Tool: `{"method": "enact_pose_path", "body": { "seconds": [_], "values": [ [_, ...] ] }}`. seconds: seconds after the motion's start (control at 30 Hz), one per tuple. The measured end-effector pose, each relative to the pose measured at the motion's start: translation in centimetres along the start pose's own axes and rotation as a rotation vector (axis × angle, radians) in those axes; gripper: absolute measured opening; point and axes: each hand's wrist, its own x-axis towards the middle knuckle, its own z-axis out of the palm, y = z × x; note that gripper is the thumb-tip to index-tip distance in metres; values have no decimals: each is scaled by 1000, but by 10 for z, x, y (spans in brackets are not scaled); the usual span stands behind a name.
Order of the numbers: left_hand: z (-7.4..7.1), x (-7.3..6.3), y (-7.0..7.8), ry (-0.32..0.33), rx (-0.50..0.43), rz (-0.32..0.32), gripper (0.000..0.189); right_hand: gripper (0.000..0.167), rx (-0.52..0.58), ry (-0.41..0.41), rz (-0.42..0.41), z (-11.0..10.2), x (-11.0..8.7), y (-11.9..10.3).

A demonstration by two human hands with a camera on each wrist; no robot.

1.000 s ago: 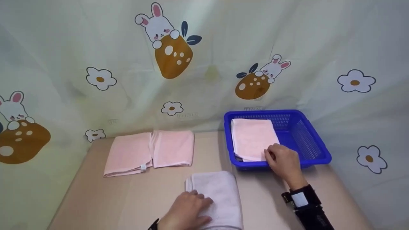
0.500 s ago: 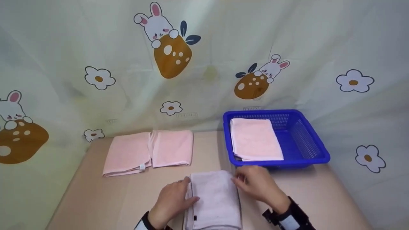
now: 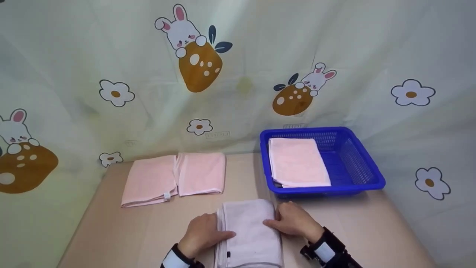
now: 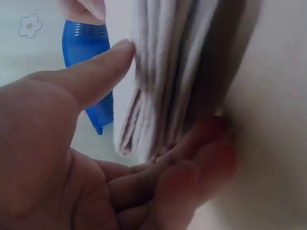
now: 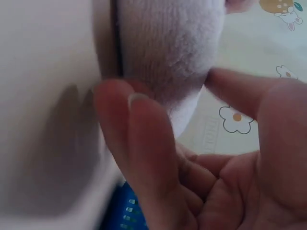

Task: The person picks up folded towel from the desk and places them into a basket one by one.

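A pale lavender-white towel, folded into a thick stack of layers, lies at the front of the table with a small black tag on its left side. My left hand grips its left side, thumb on top; the left wrist view shows the fingers curling at the lower layers. On the opposite side my right hand holds the rounded fold, its thumb over the top and its fingers low against the table. Parts of the fingertips are hidden or blurred.
Beyond my right hand stands a blue plastic basket with a folded pink towel in its left part. Two folded pink towels lie side by side at the back left. A printed curtain hangs behind the table.
My right hand has left the pink towel in the basket and come down to the white towel's right side. My left hand has shifted from the towel's top to its left edge.
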Motion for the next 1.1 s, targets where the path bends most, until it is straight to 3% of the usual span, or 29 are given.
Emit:
{"method": "enact_pose_path", "body": {
  "seconds": [0.3,0.43,0.63,0.93,1.1],
  "values": [
    [4,4,0,-115,-155,25,46,56,-89,14,39,3,-1,5],
    [5,4,-2,-126,-221,31,42,56,-96,-76,30,6,-1,7],
    [8,6,-4,-170,-308,29,36,48,22,-177,48,8,1,9],
    [13,8,-11,-168,-335,87,34,42,-31,-98,-47,12,3,9],
    [14,8,-11,-164,-329,88,34,43,-46,-89,-44,13,2,8]
  ]
}}
